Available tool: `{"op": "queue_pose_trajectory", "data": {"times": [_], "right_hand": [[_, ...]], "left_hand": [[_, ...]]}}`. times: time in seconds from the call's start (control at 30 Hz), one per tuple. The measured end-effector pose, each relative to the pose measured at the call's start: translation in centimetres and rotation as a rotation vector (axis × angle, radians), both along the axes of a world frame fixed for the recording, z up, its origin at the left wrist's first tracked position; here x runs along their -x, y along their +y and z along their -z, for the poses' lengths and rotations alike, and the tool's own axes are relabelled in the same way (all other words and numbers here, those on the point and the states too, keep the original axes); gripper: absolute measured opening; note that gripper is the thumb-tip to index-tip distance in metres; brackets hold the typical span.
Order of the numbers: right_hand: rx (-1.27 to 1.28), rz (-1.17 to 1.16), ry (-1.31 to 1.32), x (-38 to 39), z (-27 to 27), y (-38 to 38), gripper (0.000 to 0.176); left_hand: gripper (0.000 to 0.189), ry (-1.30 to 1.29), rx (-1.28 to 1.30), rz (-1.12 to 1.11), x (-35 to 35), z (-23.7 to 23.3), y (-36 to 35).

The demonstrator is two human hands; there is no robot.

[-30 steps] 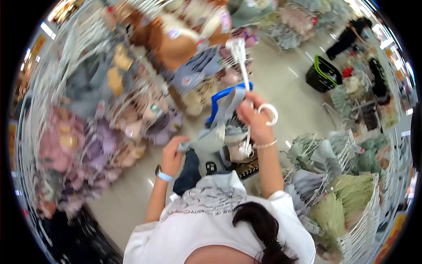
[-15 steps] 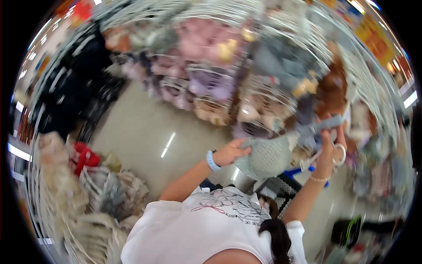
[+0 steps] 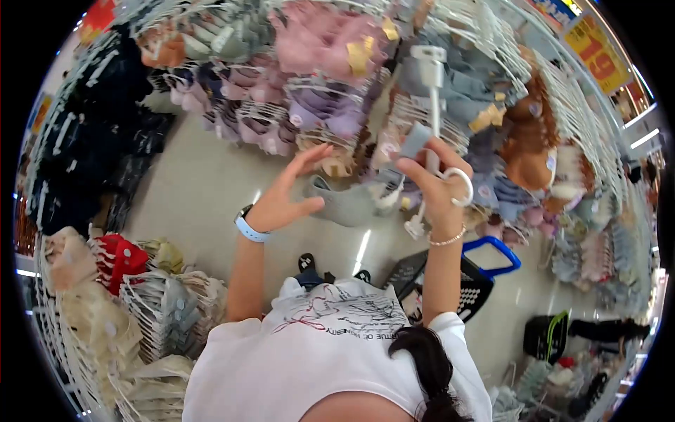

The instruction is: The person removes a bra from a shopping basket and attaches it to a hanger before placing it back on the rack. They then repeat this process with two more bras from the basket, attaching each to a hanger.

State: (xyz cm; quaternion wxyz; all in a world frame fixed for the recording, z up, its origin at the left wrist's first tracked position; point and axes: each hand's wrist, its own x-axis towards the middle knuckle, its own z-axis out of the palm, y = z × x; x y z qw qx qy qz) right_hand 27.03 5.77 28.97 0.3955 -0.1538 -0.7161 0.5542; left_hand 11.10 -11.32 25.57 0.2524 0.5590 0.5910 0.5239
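Note:
A grey-green bra (image 3: 344,204) hangs from my right hand (image 3: 441,186), which pinches its grey band between thumb and fingers. The same hand holds a white plastic hanger (image 3: 434,105), tilted nearly upright, with its clip end above and its round hook by my palm. My left hand (image 3: 285,200), with a light blue watch band on the wrist, is open beside the bra's left end, fingers spread. It appears to be apart from the fabric, though the thumb comes close to it.
Racks of bras on white hangers curve around me: pink bras (image 3: 320,39), brown bras (image 3: 527,155) and dark garments (image 3: 91,133). A black shopping basket (image 3: 474,292) with a blue handle (image 3: 503,260) stands near my right side. Another person's dark sleeve or leg (image 3: 608,329) shows at lower right.
My left hand has let go of the bra and opened. My right hand has moved left, and the hanger has turned more upright. The bra now hangs lower and folded.

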Motion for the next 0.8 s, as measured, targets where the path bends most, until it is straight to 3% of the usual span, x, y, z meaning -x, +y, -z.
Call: {"op": "queue_pose_trajectory", "data": {"times": [0.13, 0.17, 0.27, 0.47, 0.8], "right_hand": [[0.202, -0.095, -0.010, 0.6, -0.2, -1.2, 0.037], [0.191, -0.076, -0.013, 0.6, 0.1, -1.2, 0.038], [0.253, -0.049, 0.002, 0.2, 0.1, -1.5, 0.034], [0.332, 0.055, -0.076, -0.6, 1.6, -0.9, 0.021], [0.408, 0.093, -0.073, -3.1, 2.2, -3.0, 0.015]], "left_hand": [[0.052, -0.287, -0.104, 0.186, -2.2, -0.8, 2.7], [0.038, -0.307, -0.105, 0.107, -3.2, -0.5, 3.1], [0.031, -0.486, 0.136, 0.064, -4.0, -0.3, 4.4], [0.021, -0.688, 0.097, 0.171, -4.8, 1.2, 5.3], [0.017, -0.583, 0.062, 0.061, -7.0, 1.6, 5.2]]}}
